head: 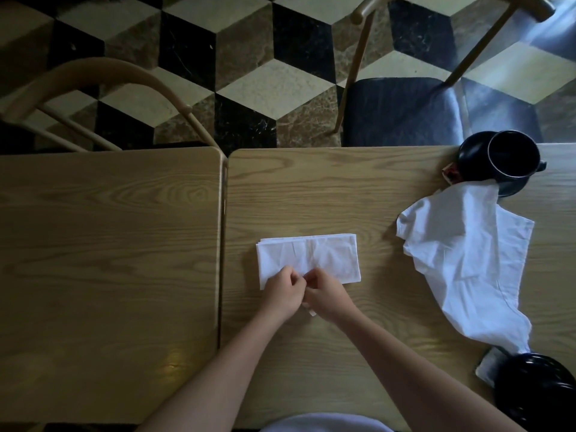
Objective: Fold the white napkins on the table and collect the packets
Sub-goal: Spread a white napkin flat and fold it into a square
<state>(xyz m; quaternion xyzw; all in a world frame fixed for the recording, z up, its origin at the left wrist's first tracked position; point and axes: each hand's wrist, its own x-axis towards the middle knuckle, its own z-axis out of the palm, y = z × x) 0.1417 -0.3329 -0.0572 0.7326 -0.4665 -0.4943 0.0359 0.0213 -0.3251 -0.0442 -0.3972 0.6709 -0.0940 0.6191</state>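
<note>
**Two hands at the near edge of a folded napkin on a wooden bench**

Head view, looking down. A folded white napkin lies flat as a wide rectangle on the right-hand bench, close to the seam where that bench butts against a second bench on the left. The left hand and the right hand meet at the middle of the napkin's near edge, fingers curled inward and knuckles almost touching. Both appear to pinch the cloth at that edge, though the fingertips are tucked out of sight. A small white scrap shows just under the right hand; what it is cannot be told.

To the right, well apart from the folded napkin, a second white napkin lies unfolded and rumpled, running from far to near. Its far corner touches a black mug standing on a black saucer near the far right edge of the bench. A small packet with a red edge lies just left of the saucer. The rumpled napkin's near corner reaches a black dish at the near right, beside which another pale packet lies partly hidden.

Beyond the benches stand a curved-back wooden chair at far left and a chair with a dark cushion at far right, on a cube-patterned tile floor.
</note>
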